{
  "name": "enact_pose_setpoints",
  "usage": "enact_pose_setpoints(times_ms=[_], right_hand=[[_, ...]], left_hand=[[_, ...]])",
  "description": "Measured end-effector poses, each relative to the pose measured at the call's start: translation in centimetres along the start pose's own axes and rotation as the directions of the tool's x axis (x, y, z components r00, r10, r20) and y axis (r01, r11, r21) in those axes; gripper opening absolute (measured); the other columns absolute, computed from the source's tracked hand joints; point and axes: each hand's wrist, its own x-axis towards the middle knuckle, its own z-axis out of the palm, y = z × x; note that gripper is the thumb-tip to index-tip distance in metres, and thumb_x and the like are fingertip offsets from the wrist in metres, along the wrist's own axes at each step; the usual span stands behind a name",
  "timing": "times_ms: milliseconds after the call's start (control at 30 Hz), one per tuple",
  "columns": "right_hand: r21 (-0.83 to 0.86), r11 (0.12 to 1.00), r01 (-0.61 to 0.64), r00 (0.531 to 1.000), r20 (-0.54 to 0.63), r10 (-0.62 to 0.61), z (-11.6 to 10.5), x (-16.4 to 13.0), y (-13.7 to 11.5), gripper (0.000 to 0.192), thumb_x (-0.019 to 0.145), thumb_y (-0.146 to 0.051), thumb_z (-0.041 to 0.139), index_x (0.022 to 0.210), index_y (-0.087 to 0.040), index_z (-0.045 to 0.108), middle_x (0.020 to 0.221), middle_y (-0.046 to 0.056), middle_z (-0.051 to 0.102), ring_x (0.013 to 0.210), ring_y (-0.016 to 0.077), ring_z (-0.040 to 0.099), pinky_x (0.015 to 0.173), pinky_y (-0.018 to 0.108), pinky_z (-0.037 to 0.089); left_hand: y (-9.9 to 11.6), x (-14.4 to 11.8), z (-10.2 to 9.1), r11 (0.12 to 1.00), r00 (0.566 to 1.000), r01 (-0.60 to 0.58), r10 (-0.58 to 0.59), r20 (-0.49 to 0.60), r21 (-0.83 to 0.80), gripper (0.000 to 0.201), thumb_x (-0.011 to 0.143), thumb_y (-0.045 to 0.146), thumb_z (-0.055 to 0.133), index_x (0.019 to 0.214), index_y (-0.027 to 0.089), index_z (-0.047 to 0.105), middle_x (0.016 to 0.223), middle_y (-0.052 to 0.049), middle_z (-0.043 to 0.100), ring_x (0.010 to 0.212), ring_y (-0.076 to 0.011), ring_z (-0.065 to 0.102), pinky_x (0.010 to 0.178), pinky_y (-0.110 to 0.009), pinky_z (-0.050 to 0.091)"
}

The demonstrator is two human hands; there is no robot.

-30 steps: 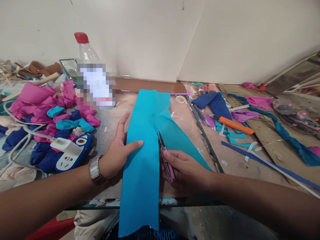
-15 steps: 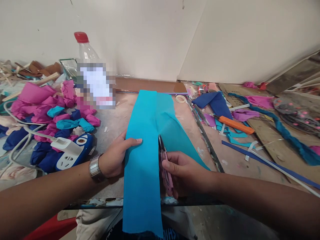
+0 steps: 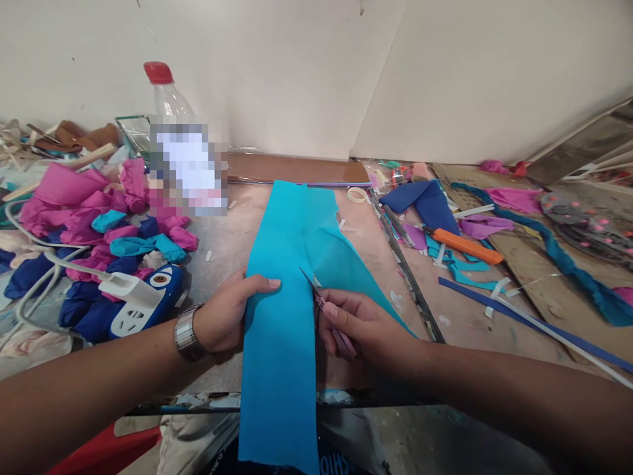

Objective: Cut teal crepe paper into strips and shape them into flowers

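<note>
Centrally on the desk [image 3: 222, 244] lies a long turquoise paper sheet [image 3: 281, 343], running from the brown strip at the wall down over the near edge, where its lower end hangs free. The left hand [image 3: 225, 316] pinches the sheet's left margin, thumb on top and the other fingers curled underneath, a metal watch [image 3: 185, 333] on its wrist. The right hand [image 3: 361, 326] has its grip pressed around pink thread snips [image 3: 329, 313], whose dark blades point up and to the left and sit at the cut line in the sheet. From that cut a right-hand flap of the turquoise paper [image 3: 346, 264] spreads away toward the right, lying flat on the desk.

Left of the sheet, bare desk surface separates it from a blue and white power strip [image 3: 148, 300] with a white plug, and from a heap of crumpled pink, blue and teal paper pieces [image 3: 93, 224]. A clear plastic bottle with a red cap [image 3: 171, 112] stands behind that heap. Right of the flap a dark metal ruler [image 3: 405, 270] runs diagonally, with an orange utility knife [image 3: 462, 246], a small tape roll [image 3: 357, 194] and loose blue and purple scraps beyond it. Open surface remains between flap and ruler.
</note>
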Motion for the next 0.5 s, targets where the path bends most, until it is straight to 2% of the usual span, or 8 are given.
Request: enact_pose_setpoints(times_ms=[67,133,233,300,367,433,500], right_hand=[[0.011,1.000,-0.007,1.000,-0.019,0.007,0.09,0.02,-0.13,0.046,0.088,-0.060,0.068,0.082,-0.015,0.058,0.059,-0.003,0.061,0.037,0.0020,0.035,0.036,0.015,0.024],[0.052,0.998,-0.033,0.998,-0.046,0.035,0.11,0.06,-0.04,0.046,0.089,-0.060,0.066,0.078,-0.015,0.058,0.061,-0.002,0.061,0.036,0.0032,0.037,0.034,0.017,0.025],[0.170,0.984,-0.060,0.995,-0.068,0.072,0.09,0.12,0.34,0.042,0.087,-0.057,0.069,0.081,-0.016,0.059,0.065,-0.001,0.062,0.044,0.0077,0.052,0.039,0.019,0.041],[0.228,0.971,-0.068,0.996,-0.045,0.080,0.11,0.12,0.60,0.039,0.085,-0.054,0.074,0.091,-0.018,0.061,0.068,-0.002,0.064,0.053,0.0109,0.061,0.048,0.021,0.050],[0.234,0.968,-0.088,0.996,0.011,0.088,0.17,0.07,0.75,0.040,0.085,-0.054,0.074,0.100,-0.019,0.062,0.069,-0.001,0.066,0.057,0.0129,0.065,0.052,0.023,0.052],[0.218,0.971,-0.099,0.994,0.057,0.089,0.23,0.00,0.80,0.041,0.086,-0.055,0.073,0.101,-0.019,0.062,0.068,-0.001,0.067,0.054,0.0123,0.063,0.051,0.023,0.051],[0.207,0.975,-0.079,0.996,0.054,0.069,0.25,-0.08,0.78,0.041,0.084,-0.054,0.075,0.096,-0.018,0.062,0.069,-0.002,0.066,0.052,0.0102,0.061,0.053,0.022,0.051]], left_hand=[[0.00,-0.01,-0.01,1.000,1.000,-0.002,0.002,-0.009,0.012,0.046,0.074,0.023,0.075,0.116,0.007,0.068,0.105,-0.021,0.077,0.085,-0.0342,0.075,0.077,-0.047,0.063],[0.01,0.01,-0.01,1.000,0.999,-0.006,0.007,-0.050,0.018,0.048,0.073,0.022,0.076,0.118,0.008,0.068,0.105,-0.020,0.077,0.085,-0.0338,0.075,0.075,-0.046,0.063],[-0.01,0.06,0.08,1.000,0.996,-0.018,0.020,-0.090,0.023,0.051,0.072,0.020,0.077,0.121,0.009,0.067,0.106,-0.018,0.077,0.084,-0.0327,0.075,0.074,-0.045,0.063],[-0.06,0.06,0.17,0.999,0.996,-0.022,0.024,-0.085,0.034,0.051,0.073,0.019,0.076,0.122,0.010,0.066,0.108,-0.017,0.077,0.085,-0.0316,0.075,0.075,-0.044,0.064],[-0.13,0.03,0.25,0.999,0.996,-0.024,0.028,-0.082,0.043,0.050,0.074,0.017,0.076,0.123,0.012,0.066,0.109,-0.016,0.077,0.086,-0.0305,0.076,0.077,-0.044,0.064],[-0.19,0.00,0.31,0.999,0.995,-0.023,0.027,-0.096,0.047,0.050,0.074,0.016,0.075,0.123,0.013,0.065,0.108,-0.016,0.077,0.085,-0.0298,0.076,0.076,-0.043,0.064],[-0.23,0.01,0.34,0.999,0.993,-0.012,0.018,-0.118,0.051,0.049,0.073,0.015,0.074,0.122,0.012,0.065,0.104,-0.016,0.077,0.081,-0.0291,0.075,0.074,-0.043,0.064]])
